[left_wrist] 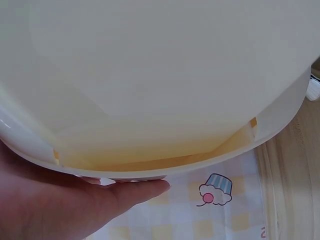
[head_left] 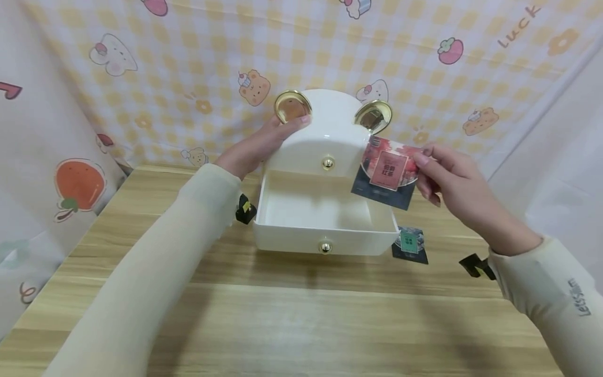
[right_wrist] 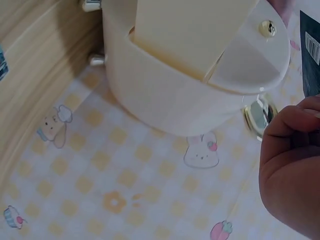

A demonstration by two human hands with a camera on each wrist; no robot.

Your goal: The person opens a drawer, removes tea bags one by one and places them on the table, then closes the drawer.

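A white box with an arched top [head_left: 330, 123] and two gold ear-shaped discs stands on the table. Its lower drawer [head_left: 287, 238] is pulled out, and the bare drawer floor shows. My left hand [head_left: 264, 144] rests against the box's upper left side, its thumb lying straight by the left gold ear [head_left: 292, 104]; its other fingers are largely hidden. Between thumb and fingers, my right hand [head_left: 454, 180] pinches a red and dark tea packet [head_left: 387, 175] by its right edge. The packet is held up in front of the box's right side, overlapping the drawer's back right corner.
A green-labelled dark packet [head_left: 410, 243] lies on the wooden table [head_left: 292, 324] beside the drawer's right front corner. A yellow-checked cloth [head_left: 198, 63] with cartoon prints hangs right behind the box. The upper drawer, with its gold knob [head_left: 327, 163], is closed.
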